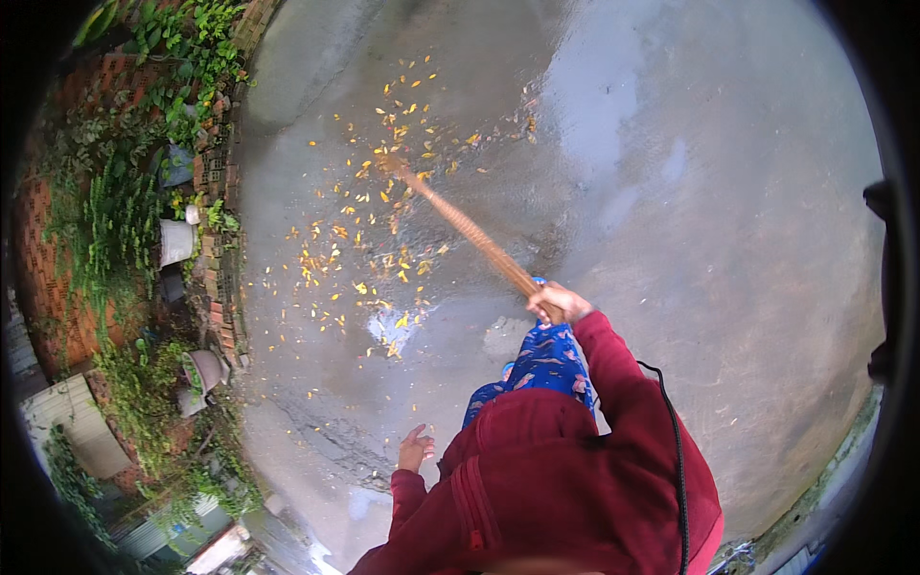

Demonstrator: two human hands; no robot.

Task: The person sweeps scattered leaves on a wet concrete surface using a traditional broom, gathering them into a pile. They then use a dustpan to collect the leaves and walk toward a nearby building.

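Note:
My right hand (559,304) is wrapped round the near end of a long brown broom (474,235). The broom slants away to the far left, and its far end, blurred, is down among yellow fallen leaves (360,287) on the wet grey concrete. Low at my left side, my left hand (414,448) hangs free, its fingers apart and a little bent, with nothing in them. I wear maroon sleeves and blue patterned trousers (548,369); my feet are mostly hidden below them.
Along the left runs a low brick edging (218,278) with green plants (115,235) behind it. A white pot (177,241) and a greyish pot (203,372) stand by it. Puddles (599,96) shine on the concrete (738,287).

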